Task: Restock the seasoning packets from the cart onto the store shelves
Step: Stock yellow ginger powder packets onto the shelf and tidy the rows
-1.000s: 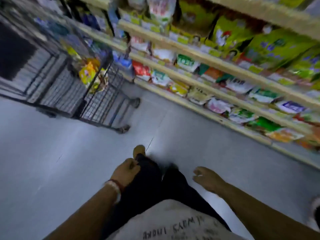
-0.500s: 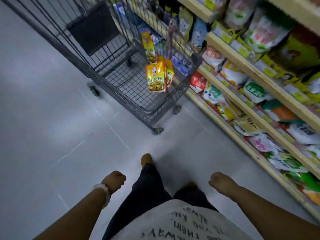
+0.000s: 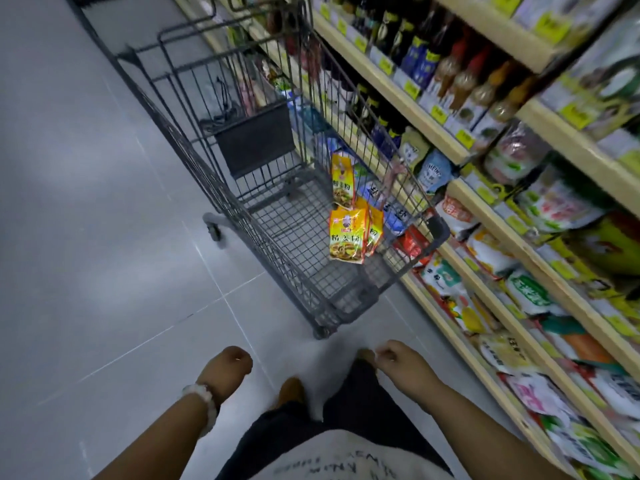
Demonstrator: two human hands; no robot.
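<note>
A grey wire shopping cart (image 3: 242,216) stands ahead of me, close against the shelves. Inside its right side lean three yellow-orange seasoning packets: one in front (image 3: 347,240), one behind it (image 3: 374,233), one higher up (image 3: 343,184). Wooden store shelves (image 3: 519,237) run along the right, filled with packets and bottles. My left hand (image 3: 227,370) hangs low at the bottom left with loosely curled fingers, holding nothing. My right hand (image 3: 398,365) hangs to the right of my legs, fingers also loosely curled and empty. Both hands are well short of the cart.
Dark sauce bottles (image 3: 426,60) fill the upper shelf. Bagged goods (image 3: 526,292) line the lower shelves down to the floor. Grey tiled floor (image 3: 86,271) spreads to the left of the cart. My feet and dark trousers (image 3: 346,410) show at the bottom.
My view has swung left and forward, so the cart now stands straight ahead and nearer. Both hands stay low and empty at my sides.
</note>
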